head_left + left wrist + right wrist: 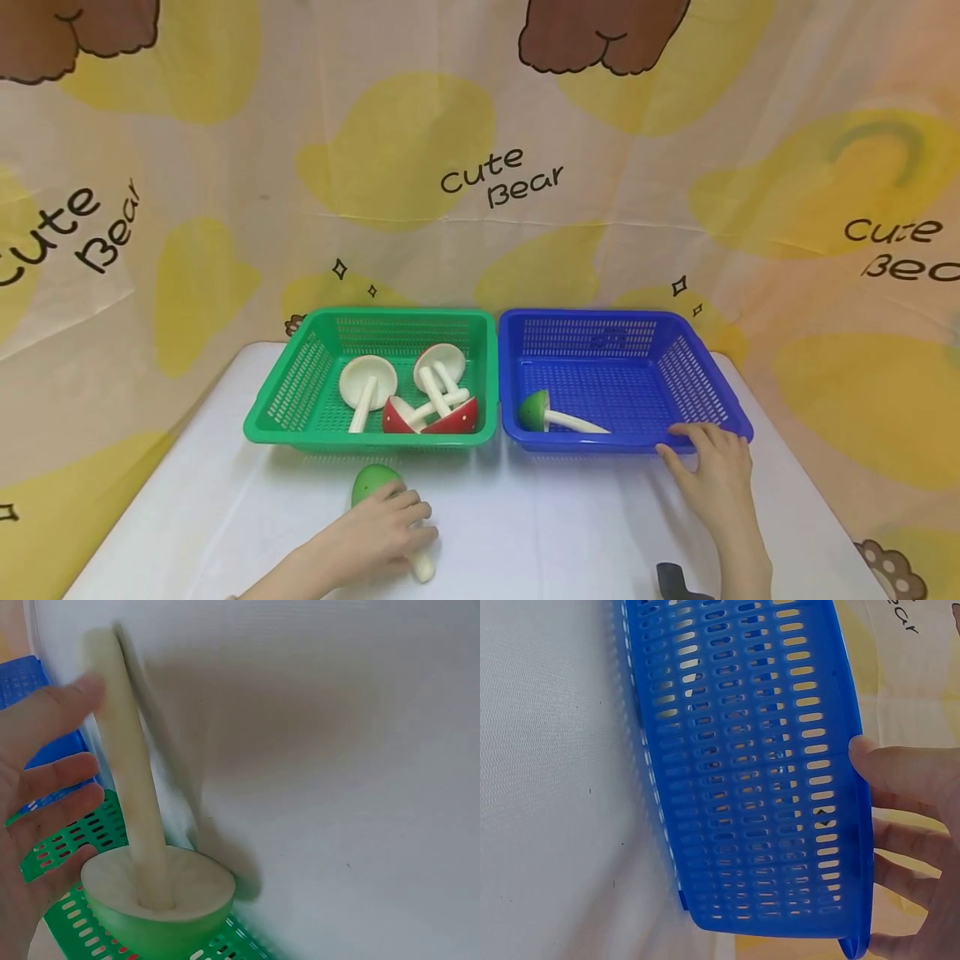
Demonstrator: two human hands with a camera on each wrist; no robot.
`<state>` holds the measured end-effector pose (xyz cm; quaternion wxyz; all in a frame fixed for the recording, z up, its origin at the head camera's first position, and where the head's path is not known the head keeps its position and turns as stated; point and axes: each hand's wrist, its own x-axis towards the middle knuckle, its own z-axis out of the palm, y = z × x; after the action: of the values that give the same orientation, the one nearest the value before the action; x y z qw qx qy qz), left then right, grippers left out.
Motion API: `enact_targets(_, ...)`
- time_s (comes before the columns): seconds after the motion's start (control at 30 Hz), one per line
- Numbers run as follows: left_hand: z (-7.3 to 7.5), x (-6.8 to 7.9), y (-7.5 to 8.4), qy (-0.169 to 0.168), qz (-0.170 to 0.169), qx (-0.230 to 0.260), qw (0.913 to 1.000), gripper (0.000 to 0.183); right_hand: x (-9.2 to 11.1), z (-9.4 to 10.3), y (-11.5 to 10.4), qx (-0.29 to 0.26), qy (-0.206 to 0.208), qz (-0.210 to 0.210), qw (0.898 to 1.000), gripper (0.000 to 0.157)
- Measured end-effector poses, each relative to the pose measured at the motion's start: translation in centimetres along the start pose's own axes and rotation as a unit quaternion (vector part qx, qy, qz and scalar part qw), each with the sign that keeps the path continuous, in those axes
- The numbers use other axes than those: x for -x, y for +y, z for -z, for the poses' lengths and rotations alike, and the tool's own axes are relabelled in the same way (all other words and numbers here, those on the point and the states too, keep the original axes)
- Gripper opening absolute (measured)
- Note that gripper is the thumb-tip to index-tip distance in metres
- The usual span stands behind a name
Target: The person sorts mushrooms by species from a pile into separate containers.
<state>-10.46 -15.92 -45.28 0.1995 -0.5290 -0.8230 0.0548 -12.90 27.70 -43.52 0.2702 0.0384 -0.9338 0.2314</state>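
A toy mushroom with a green cap (372, 482) and pale stem (135, 765) is at the front left of the white table. My left hand (382, 527) is over its stem; in the left wrist view the thumb tip is at the stem and the other fingers lie spread apart beside it. My right hand (716, 471) holds the front rim of the blue basket (600, 443) near its right corner, thumb outside and fingers over the rim. Inside that basket lies another green-capped mushroom (534, 411).
Left of the blue basket, rims close together, stands a green basket (367, 437) containing several mushrooms, some with visibly red caps (457, 419). A black object (672, 579) shows at the bottom edge near my right forearm. Patterned cloth (405, 150) hangs behind the table.
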Motion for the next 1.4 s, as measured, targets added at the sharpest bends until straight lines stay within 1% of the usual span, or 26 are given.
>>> enact_targets(0.13,-0.4,0.3,0.2,0.019,-0.004,-0.018,0.9997,0.030,0.0,0.0,0.0,0.000,-0.001,-0.001,1.000,0.027)
enact_targets(0.2,-0.5,0.5,0.3,0.020,-0.008,-0.031,0.9993,0.027,0.0,0.0,0.1,-0.001,0.000,0.000,1.000,0.027)
enact_targets(0.3,-0.6,0.6,0.5,0.002,-0.012,-0.047,0.9988,0.025,0.0,0.0,0.1,-0.001,-0.003,-0.001,1.000,0.027)
enact_targets(0.4,-0.6,0.7,0.5,-0.022,-0.014,-0.052,0.9983,0.027,0.1,0.0,0.1,-0.001,-0.007,-0.004,1.000,0.027)
enact_targets(0.47,-0.6,0.7,0.5,-0.029,-0.015,-0.053,0.9980,0.027,0.1,0.0,0.1,0.000,-0.009,-0.005,1.000,0.027)
enact_targets(0.73,-0.5,0.8,0.4,-0.027,-0.024,-0.052,0.9980,0.028,0.0,0.0,0.1,0.000,-0.013,-0.008,1.000,0.027)
enact_targets(0.83,-0.5,0.8,0.2,-0.018,-0.028,-0.059,0.9977,0.028,0.1,0.0,0.1,-0.001,-0.013,-0.008,1.000,0.027)
enact_targets(0.97,-0.5,0.9,-0.1,0.003,-0.025,-0.070,0.9972,0.029,0.1,0.0,0.1,0.000,-0.010,-0.007,1.000,0.026)
enact_targets(1.17,-0.3,0.5,-0.3,0.038,-0.015,-0.058,0.9975,0.028,0.1,0.0,0.0,-0.001,-0.009,-0.006,1.000,0.027)
enact_targets(1.3,0.0,-0.1,-0.4,0.040,-0.015,-0.051,0.9978,0.030,0.0,0.1,-0.1,-0.001,-0.011,-0.007,1.000,0.027)
enact_targets(1.4,0.5,-0.8,-0.5,0.033,-0.016,-0.051,0.9981,0.032,0.0,0.1,-0.2,-0.001,-0.012,-0.008,1.000,0.027)
